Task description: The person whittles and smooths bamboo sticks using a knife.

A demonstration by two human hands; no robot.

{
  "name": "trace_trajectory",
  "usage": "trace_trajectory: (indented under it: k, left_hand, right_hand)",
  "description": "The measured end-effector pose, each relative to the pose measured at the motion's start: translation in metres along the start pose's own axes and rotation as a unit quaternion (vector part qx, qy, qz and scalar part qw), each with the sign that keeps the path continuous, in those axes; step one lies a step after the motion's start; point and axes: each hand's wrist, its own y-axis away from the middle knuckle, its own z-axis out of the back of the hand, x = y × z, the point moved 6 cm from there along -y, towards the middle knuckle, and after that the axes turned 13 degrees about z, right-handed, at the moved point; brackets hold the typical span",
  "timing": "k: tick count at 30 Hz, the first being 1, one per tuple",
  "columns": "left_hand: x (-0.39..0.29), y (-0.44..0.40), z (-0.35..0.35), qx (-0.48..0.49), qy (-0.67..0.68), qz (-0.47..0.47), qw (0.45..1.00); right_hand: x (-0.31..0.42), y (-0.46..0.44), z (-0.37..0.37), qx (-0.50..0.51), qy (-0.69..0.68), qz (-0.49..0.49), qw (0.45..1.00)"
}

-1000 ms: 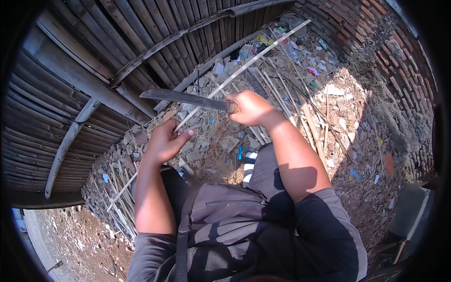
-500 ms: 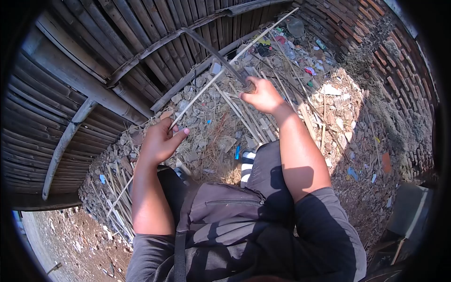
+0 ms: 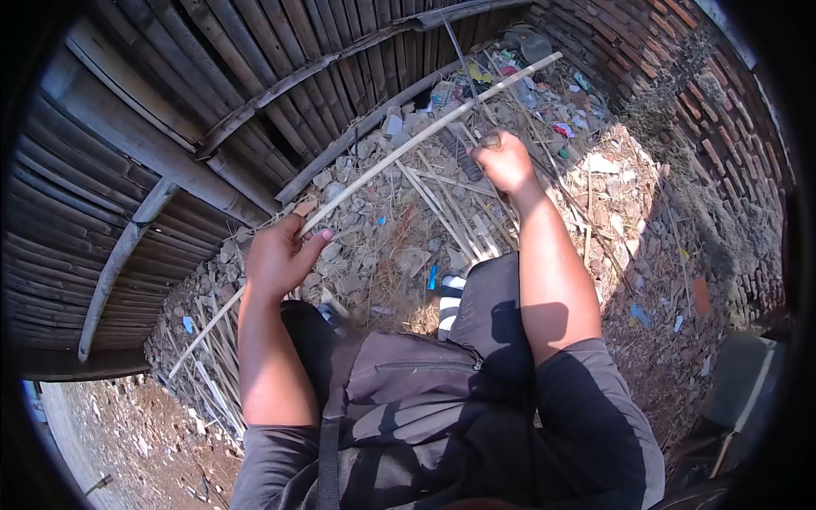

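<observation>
My left hand [image 3: 279,257] pinches a long, pale bamboo strip [image 3: 399,153] between thumb and fingers. The strip slants from the lower left, past my forearm, up to the far right. My right hand [image 3: 507,163] is closed around the handle of a machete [image 3: 466,72], whose narrow dark blade points up and away. In this view the blade crosses the strip near its far part; whether they touch I cannot tell. More split strips [image 3: 438,208] lie on the rubble beyond my knees.
A bamboo slat wall [image 3: 280,51] curves along the left and far side. On the right stands a rough brick wall [image 3: 714,127]. Rubble and litter [image 3: 365,255] cover the ground. A bundle of strips [image 3: 217,374] lies at my left.
The machete has swung from pointing far left to more upright, and my right hand has moved slightly right. The bamboo strip has turned its broader face into view, its far end lower.
</observation>
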Motion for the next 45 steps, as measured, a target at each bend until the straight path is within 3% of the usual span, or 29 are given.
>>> trace_trajectory:
  k: [2,6,9,12,13,14,16,19,23,26,29,32,33,34,35,38,40,41,44,45]
  left_hand:
    - [-0.003,-0.001,-0.004,-0.009,0.006,-0.012,1.0]
    - [-0.006,0.0,-0.011,-0.031,0.028,-0.023,0.999]
    - [-0.005,0.0,-0.011,-0.033,0.032,-0.024,0.999]
    - [-0.003,0.0,-0.009,-0.052,0.041,-0.038,0.997]
    - [-0.002,0.0,-0.007,-0.063,0.045,-0.045,0.996]
    - [0.002,-0.001,-0.005,-0.067,0.041,-0.039,0.996]
    - [0.008,-0.004,0.001,-0.079,0.035,-0.026,0.996]
    - [0.006,-0.002,0.005,-0.077,0.023,-0.027,0.996]
    - [-0.004,-0.002,0.0,-0.057,0.008,-0.028,0.998]
    - [-0.006,-0.003,-0.009,-0.058,0.002,-0.051,0.997]
    - [-0.005,-0.002,-0.008,-0.034,-0.021,-0.019,0.999]
    - [-0.005,0.001,-0.002,-0.039,-0.002,-0.011,0.999]
    - [-0.004,0.002,0.001,-0.043,0.008,-0.011,0.999]
    - [-0.002,0.003,0.003,-0.061,0.012,-0.022,0.998]
    - [0.003,0.001,0.005,-0.08,0.016,-0.034,0.996]
    - [0.0,0.003,0.013,-0.094,0.023,-0.029,0.995]
    - [-0.005,0.004,0.011,-0.083,0.026,-0.031,0.996]
    - [-0.008,0.003,0.008,-0.078,0.028,-0.04,0.996]
    - [-0.012,0.002,-0.001,-0.083,0.026,-0.056,0.995]
    - [-0.013,0.002,-0.002,-0.088,0.021,-0.062,0.994]
  right_hand:
    - [0.017,0.006,-0.002,-0.012,0.033,0.016,0.999]
    - [0.069,0.025,-0.035,0.105,0.117,0.134,0.978]
    - [0.102,0.042,-0.064,0.251,0.173,0.193,0.933]
    - [0.098,0.042,-0.066,0.252,0.148,0.208,0.934]
    - [0.089,0.036,-0.06,0.241,0.095,0.169,0.951]
    - [0.061,0.023,-0.056,0.175,0.067,0.169,0.968]
    - [0.042,0.008,-0.026,0.068,0.027,0.063,0.995]
    - [-0.014,-0.008,-0.014,-0.034,-0.08,-0.037,0.996]
    - [0.022,0.009,-0.015,0.016,-0.031,0.012,0.999]
    - [0.057,0.024,-0.047,0.093,0.083,0.129,0.984]
    - [0.094,0.041,-0.071,0.247,0.178,0.146,0.941]
    - [0.093,0.037,-0.068,0.247,0.166,0.165,0.94]
    - [0.083,0.031,-0.059,0.159,0.104,0.193,0.963]
    - [0.068,0.019,-0.053,0.187,0.046,0.151,0.969]
    - [0.053,0.009,-0.038,0.095,0.043,0.16,0.982]
    - [0.003,-0.006,-0.003,-0.064,-0.049,0.048,0.996]
    - [-0.012,-0.004,0.0,-0.108,-0.077,0.0,0.991]
    - [-0.02,-0.003,0.002,-0.13,-0.091,-0.023,0.987]
    - [0.008,0.001,-0.007,-0.046,-0.043,0.027,0.998]
    - [0.022,0.005,-0.015,-0.039,-0.035,0.085,0.995]
